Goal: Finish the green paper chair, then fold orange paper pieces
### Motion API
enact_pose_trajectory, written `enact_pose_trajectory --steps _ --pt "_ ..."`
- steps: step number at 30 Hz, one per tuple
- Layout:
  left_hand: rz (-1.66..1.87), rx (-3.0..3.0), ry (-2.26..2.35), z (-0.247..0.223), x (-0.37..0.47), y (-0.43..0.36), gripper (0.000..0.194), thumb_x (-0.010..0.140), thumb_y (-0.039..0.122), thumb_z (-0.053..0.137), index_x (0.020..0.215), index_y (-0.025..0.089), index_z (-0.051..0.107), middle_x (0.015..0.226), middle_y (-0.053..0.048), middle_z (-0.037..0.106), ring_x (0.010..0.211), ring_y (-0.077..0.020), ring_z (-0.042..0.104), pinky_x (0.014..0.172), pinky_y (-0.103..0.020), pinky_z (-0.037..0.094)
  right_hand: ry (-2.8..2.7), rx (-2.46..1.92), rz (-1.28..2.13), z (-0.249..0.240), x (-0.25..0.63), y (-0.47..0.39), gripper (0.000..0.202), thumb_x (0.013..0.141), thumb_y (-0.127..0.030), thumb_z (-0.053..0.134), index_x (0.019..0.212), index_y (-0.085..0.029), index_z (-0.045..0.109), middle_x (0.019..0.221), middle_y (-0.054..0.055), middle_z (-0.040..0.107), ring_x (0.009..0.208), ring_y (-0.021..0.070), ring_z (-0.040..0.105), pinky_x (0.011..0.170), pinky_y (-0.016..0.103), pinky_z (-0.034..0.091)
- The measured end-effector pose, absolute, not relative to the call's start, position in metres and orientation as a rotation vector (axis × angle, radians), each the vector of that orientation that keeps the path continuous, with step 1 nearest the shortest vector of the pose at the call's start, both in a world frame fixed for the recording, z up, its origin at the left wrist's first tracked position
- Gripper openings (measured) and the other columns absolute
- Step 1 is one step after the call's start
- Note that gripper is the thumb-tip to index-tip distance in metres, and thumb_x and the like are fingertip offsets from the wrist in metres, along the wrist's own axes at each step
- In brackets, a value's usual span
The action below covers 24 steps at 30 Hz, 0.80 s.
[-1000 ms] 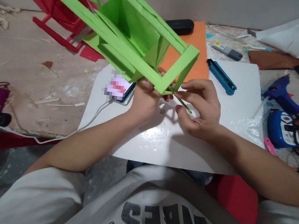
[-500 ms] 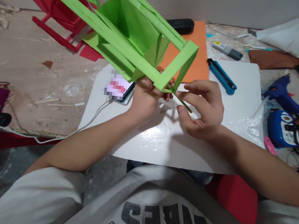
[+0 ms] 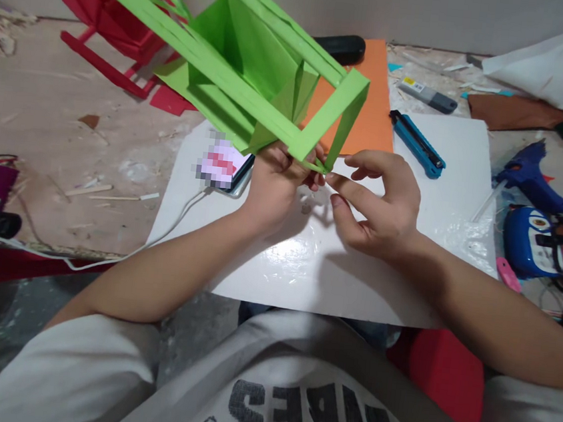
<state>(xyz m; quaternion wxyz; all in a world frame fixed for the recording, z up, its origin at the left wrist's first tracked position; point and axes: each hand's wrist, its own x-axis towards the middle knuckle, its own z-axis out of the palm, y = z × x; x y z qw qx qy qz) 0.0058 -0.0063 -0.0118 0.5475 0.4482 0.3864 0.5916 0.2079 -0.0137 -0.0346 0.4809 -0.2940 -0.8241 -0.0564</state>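
Note:
A green paper model [image 3: 258, 54], built of folded strips with a box-like middle, is held up at a slant over the white board [image 3: 275, 271]. My left hand [image 3: 276, 187] is closed around its lower part near the front corner; some of its fingers are hidden behind the paper. My right hand [image 3: 377, 204] is at that same corner, with the index fingertip against the end of the green frame. Its thumb stays apart from the index finger, and the other fingers are loosely bent. No object shows between them.
A red paper model [image 3: 114, 25] stands at the back left. On the board are a phone [image 3: 226, 165] on a white cable and a blue cutter [image 3: 418, 145]. Orange paper [image 3: 372, 113] lies behind, with a grey cutter [image 3: 427, 95] beside it. A blue glue gun [image 3: 536, 177] is at right.
A thin green strip end that stuck out beneath my right index finger no longer shows. My right hand has shifted slightly left, and the model's front end has tipped a little.

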Motion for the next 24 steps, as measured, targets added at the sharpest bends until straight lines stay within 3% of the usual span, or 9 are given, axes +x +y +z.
enact_pose_trajectory --steps 6,12,19,24 --pt "1.387 1.031 0.963 -0.01 0.007 -0.005 0.041 0.104 0.056 0.096 0.087 0.025 0.076 0.079 0.0 0.071 0.064 -0.0132 0.066 0.064 -0.031 0.054 -2.017 -0.71 -0.133 -0.038 0.207 -0.009 0.043 0.105 -0.024 0.071 0.145 -0.032 0.082 0.142 0.008 0.081 0.107 0.0291 0.077 0.091 0.05 0.061" --pt "1.41 1.105 0.877 -0.014 0.004 -0.005 0.05 0.095 0.07 0.1 0.089 0.026 0.078 0.081 0.0 0.074 0.067 -0.0137 0.067 0.065 -0.031 0.056 -1.978 -0.722 -0.125 -0.036 0.204 -0.011 0.034 0.108 -0.028 0.064 0.137 -0.03 0.082 0.133 0.008 0.082 0.103 0.0275 0.079 0.085 0.048 0.064" --pt "1.403 1.064 0.959 -0.009 0.005 -0.003 0.048 0.1 0.065 0.098 0.086 0.026 0.073 0.077 0.001 0.071 0.065 -0.0145 0.066 0.064 -0.032 0.056 -1.907 -0.648 -0.168 -0.03 0.2 -0.014 0.027 0.105 -0.021 0.066 0.124 -0.031 0.083 0.13 0.006 0.084 0.097 0.0246 0.078 0.079 0.045 0.064" --pt "1.426 1.07 0.932 -0.011 0.005 -0.004 0.049 0.098 0.068 0.098 0.089 0.025 0.076 0.079 0.0 0.074 0.069 -0.0151 0.069 0.068 -0.032 0.059 -2.013 -0.681 -0.192 -0.024 0.202 -0.017 0.021 0.108 -0.021 0.07 0.124 -0.024 0.083 0.133 0.012 0.085 0.1 0.0252 0.078 0.085 0.047 0.063"
